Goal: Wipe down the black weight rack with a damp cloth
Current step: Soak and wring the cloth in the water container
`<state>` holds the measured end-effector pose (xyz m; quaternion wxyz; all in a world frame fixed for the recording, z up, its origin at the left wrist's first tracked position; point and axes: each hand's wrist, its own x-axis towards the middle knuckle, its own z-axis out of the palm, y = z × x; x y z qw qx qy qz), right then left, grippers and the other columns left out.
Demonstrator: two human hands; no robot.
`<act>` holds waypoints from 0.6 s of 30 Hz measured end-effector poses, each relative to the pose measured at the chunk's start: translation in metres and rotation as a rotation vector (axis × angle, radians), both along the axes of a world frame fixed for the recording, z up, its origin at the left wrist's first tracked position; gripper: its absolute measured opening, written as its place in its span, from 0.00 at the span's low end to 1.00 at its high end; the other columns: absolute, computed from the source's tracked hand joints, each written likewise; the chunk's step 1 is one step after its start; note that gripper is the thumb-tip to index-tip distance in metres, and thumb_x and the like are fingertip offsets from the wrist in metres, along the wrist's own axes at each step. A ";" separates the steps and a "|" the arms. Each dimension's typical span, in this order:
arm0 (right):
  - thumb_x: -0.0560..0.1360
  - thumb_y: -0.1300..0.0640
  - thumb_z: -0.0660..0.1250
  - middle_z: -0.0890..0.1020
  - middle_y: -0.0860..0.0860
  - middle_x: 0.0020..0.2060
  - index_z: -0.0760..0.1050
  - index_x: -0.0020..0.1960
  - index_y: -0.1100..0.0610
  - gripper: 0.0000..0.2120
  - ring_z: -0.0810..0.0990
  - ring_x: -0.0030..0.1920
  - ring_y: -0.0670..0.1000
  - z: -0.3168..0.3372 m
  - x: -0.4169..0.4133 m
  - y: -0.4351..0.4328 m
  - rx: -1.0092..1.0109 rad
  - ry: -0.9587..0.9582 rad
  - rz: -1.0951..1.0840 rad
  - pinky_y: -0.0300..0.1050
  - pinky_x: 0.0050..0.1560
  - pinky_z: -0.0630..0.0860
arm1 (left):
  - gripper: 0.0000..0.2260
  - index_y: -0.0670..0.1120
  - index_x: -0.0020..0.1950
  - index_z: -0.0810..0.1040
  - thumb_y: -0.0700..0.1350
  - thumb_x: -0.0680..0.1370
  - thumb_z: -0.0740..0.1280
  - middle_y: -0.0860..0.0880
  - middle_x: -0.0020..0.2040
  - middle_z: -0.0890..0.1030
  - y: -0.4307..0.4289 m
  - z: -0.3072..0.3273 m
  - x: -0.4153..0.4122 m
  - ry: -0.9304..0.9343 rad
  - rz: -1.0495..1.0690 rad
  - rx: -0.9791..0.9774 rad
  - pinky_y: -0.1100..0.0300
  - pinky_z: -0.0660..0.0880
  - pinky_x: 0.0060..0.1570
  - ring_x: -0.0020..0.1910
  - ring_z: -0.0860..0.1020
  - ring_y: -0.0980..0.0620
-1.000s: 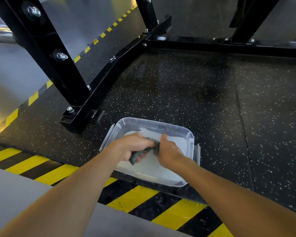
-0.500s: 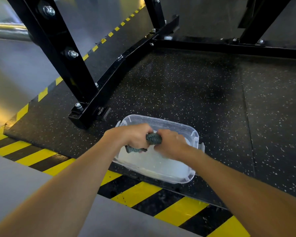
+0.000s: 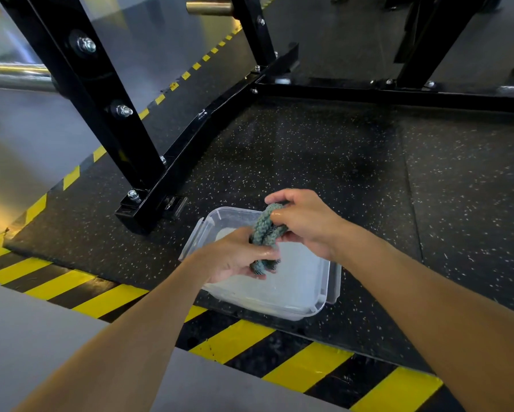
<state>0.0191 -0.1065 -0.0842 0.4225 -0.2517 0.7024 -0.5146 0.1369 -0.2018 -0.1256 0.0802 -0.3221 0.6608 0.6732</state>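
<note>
Cloth: teal, twisted into a tight rope, held above the clear tub of water and not touching it. Left hand holds the lower end with its fingers curled round it. Right hand clamps the upper end, fingers and thumb wrapped close. Both hands look wet. The black weight rack stands to the left, its foot just beside the tub, not yet wiped.

Judged step: wringing out before the first pass.

Risks:
- The twist is near the tub's far rim, so run-off may land on the speckled floor mat and leave it slick.
- If under-wrung, the cloth will streak the paint and pool water round the bolts.
- Wet fingers may let an end slip, and the cloth would drop back and splash.
</note>
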 end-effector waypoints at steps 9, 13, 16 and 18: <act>0.76 0.57 0.70 0.80 0.53 0.43 0.76 0.51 0.56 0.06 0.78 0.41 0.50 -0.035 0.010 0.012 0.201 0.300 -0.051 0.42 0.36 0.73 | 0.11 0.33 0.61 0.73 0.32 0.81 0.58 0.30 0.58 0.78 0.008 0.012 -0.010 0.039 0.492 0.516 0.35 0.79 0.51 0.49 0.83 0.30; 0.75 0.64 0.69 0.82 0.60 0.38 0.73 0.39 0.58 0.08 0.84 0.42 0.60 -0.041 0.011 0.005 0.190 0.056 -0.294 0.58 0.46 0.83 | 0.09 0.34 0.55 0.75 0.32 0.77 0.61 0.33 0.56 0.77 0.016 0.013 -0.011 0.161 0.461 0.657 0.37 0.77 0.59 0.51 0.80 0.33; 0.75 0.72 0.64 0.83 0.63 0.48 0.78 0.45 0.65 0.06 0.83 0.50 0.61 -0.030 0.004 0.012 0.215 -0.083 -0.104 0.54 0.51 0.83 | 0.04 0.32 0.51 0.79 0.32 0.78 0.66 0.34 0.53 0.81 0.014 0.013 -0.011 0.154 0.348 0.508 0.46 0.80 0.57 0.52 0.81 0.40; 0.75 0.75 0.62 0.81 0.61 0.54 0.78 0.52 0.68 0.09 0.81 0.53 0.56 -0.016 -0.007 0.021 0.200 -0.280 0.134 0.44 0.49 0.81 | 0.09 0.32 0.54 0.79 0.32 0.75 0.72 0.33 0.53 0.82 0.007 0.013 -0.006 0.103 0.222 0.292 0.47 0.81 0.56 0.50 0.82 0.41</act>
